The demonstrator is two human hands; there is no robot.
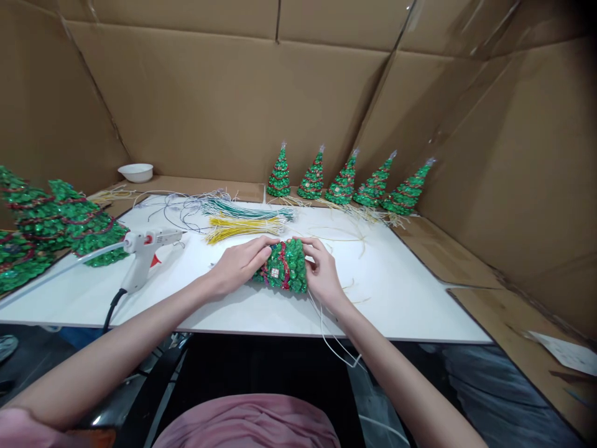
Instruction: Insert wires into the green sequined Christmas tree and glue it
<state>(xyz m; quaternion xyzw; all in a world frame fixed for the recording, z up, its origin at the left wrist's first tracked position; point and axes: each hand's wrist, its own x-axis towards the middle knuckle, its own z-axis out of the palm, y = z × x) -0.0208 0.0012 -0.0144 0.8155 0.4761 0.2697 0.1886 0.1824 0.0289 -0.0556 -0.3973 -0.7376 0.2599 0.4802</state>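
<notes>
A small green tinsel Christmas tree (293,264) lies on its side above the white board, with red garland bands and a small pale square ornament on it. My left hand (242,264) is closed round its narrower end, hiding the tip. At the wide base, my right hand (321,270) grips with bent fingers. A white cord (326,330) runs down from the base side and hangs over the board's near edge. Just beyond the hands lie a bundle of yellow wires (233,228) and a bundle of green wires (247,210).
A white glue gun (144,255) stands at the left, its cable dropping over the edge. Larger green trees (88,224) crowd the far left. Several small finished-looking trees (342,177) line the back right. A white bowl (136,172) sits by the cardboard wall (209,93).
</notes>
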